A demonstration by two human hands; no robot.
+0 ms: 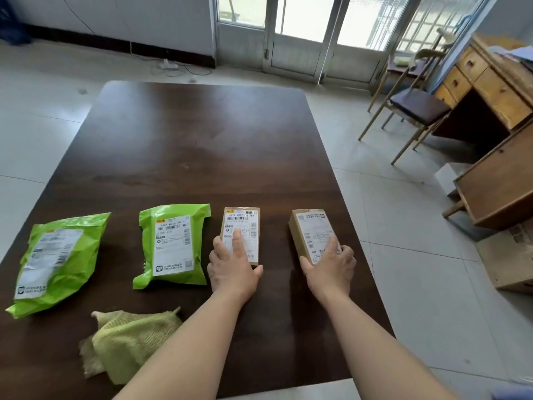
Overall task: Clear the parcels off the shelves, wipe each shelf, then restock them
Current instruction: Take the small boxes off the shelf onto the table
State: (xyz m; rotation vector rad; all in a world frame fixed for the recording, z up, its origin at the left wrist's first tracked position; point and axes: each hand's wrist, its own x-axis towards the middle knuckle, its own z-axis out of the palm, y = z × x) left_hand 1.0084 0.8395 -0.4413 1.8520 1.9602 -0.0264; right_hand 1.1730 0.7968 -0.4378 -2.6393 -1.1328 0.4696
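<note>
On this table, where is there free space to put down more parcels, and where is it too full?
The whole far half of the table, beyond the row of parcels, is bare. A narrow strip lies between the left box and the right box. The near left part is crowded: a green bag, a second green bag and the cloth.

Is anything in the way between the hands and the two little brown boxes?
No, nothing. The left hand holds the left box, and the right hand holds the right box. The nearest green bag lies beside the left box, not on it.
</note>
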